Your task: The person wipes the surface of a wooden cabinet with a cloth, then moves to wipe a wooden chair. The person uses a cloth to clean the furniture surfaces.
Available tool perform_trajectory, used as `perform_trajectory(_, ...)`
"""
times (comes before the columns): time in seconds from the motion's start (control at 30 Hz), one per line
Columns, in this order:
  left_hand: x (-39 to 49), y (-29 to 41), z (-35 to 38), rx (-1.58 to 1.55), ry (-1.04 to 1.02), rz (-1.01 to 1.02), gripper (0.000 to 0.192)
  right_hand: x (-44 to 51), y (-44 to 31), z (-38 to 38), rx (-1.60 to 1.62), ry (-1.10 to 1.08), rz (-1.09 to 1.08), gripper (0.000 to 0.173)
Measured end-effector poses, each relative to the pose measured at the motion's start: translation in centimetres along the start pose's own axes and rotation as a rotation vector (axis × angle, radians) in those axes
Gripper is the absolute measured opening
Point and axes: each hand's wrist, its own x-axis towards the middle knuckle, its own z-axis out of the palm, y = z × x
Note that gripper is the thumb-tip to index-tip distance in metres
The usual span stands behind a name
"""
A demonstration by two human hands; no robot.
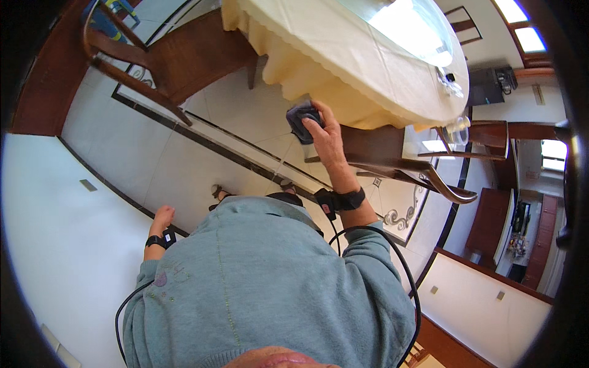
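My right hand [325, 131] grips a folded dark grey cloth [301, 120], its thumb lying on top. The cloth is just off the hanging edge of the pale yellow tablecloth [322, 60] on a round table; whether it touches the fabric I cannot tell. My left hand [163, 218] hangs low at my side near the white wall, fingers curled; whether anything is inside them cannot be made out. Both wrists wear black straps with small devices, and black cables run along my arms.
A wooden chair [198, 55] stands left of the table, another [391, 152] at its near right side. A glass turntable [400, 27] lies on the table, and a clear plastic container [456, 133] shows by its right edge. The white wall [69, 239] is close on my left.
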Motion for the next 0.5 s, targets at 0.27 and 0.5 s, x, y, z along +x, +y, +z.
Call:
perform_trajectory(0.27, -4.8, 7.2, 16.7, -0.139, -0.05, 0.072, 0.026, -5.9, -9.4, -20.8, -1.229, 0.165, -0.716, 0.051)
perform_trajectory(0.5, -10.4, 14.4, 27.0, 0.007, -0.162, 0.005, 0.028, -8.8, -7.0, -33.0, -1.048, 0.109, -0.601, 0.045)
